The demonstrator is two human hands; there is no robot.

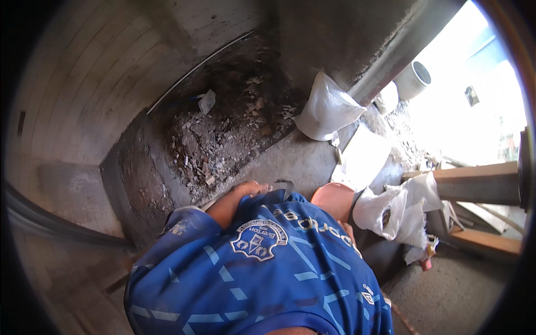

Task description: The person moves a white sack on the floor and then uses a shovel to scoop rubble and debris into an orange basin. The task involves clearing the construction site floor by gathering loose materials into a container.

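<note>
My left hand (255, 188) is in front of my waist at the edge of the rubble heap (209, 148), its fingers curled in. A dark grey strap-like piece (285, 188) shows beside it, and what the hand holds is hidden. On the other side, an orange plastic bowl (331, 200) stands out past the hem of my blue shirt (251, 279). My right hand (348, 229) shows only in part at the bowl's near side and appears closed on it; the shirt covers the rest.
A full white sack (328, 109) stands beyond the rubble against the wall. Flattened white sacking (364, 156) and crumpled white sacks (399, 209) lie at the right. Wooden beams (480, 181) and a white bucket (412, 81) are by the bright opening.
</note>
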